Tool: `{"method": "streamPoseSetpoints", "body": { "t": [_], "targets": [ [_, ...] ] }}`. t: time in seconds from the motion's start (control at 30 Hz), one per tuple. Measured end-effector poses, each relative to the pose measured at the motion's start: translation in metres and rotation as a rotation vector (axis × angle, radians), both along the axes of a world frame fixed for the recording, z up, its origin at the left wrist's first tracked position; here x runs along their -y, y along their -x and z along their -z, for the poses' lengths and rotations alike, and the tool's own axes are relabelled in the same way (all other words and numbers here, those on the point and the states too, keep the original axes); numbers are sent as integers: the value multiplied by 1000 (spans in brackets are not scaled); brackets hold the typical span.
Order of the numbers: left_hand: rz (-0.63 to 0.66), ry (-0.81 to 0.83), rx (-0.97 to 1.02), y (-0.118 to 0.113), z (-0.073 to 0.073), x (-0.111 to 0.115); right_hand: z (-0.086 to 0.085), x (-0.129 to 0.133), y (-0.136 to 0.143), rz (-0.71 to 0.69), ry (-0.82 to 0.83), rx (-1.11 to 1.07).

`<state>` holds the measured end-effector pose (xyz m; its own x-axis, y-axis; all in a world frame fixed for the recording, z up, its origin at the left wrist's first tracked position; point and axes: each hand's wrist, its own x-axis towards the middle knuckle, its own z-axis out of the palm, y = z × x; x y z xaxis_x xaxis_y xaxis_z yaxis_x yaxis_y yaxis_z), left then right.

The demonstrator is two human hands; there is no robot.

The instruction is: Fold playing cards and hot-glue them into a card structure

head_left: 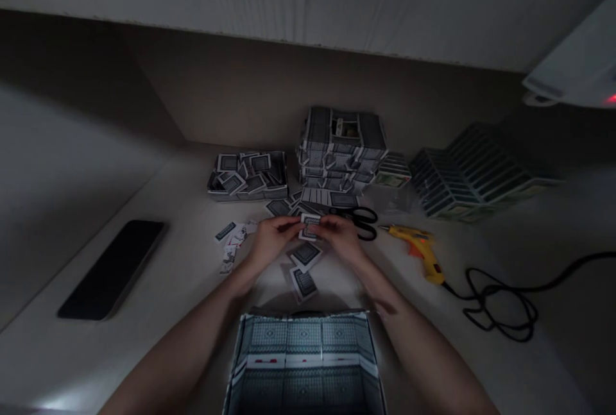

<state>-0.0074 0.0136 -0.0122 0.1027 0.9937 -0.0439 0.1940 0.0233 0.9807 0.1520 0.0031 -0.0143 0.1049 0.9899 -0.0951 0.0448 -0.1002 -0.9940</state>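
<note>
Both hands meet over the middle of the table, fingers closed on a small playing card with a patterned back. My left hand pinches its left edge, and my right hand grips its right side. Whether it is one card or a few together, I cannot tell. Just below the hands lie two loose cards, a nearer card and a farther card. Black-handled scissors rest beside my right hand. In front of me, between my forearms, stands an open box made of cards.
A tray of loose cards and a tall card-built structure stand at the back. Card stacks sit at the right. A yellow glue gun lies with its black cord looped. A phone and cut card pieces are left.
</note>
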Motion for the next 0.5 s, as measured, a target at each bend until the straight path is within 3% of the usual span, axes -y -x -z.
{"method": "streamPoseSetpoints", "body": {
  "t": [0.5],
  "targets": [
    [6, -47, -56, 0, -2, 0, 0, 0, 0, 2, 40, 0]
  ]
}}
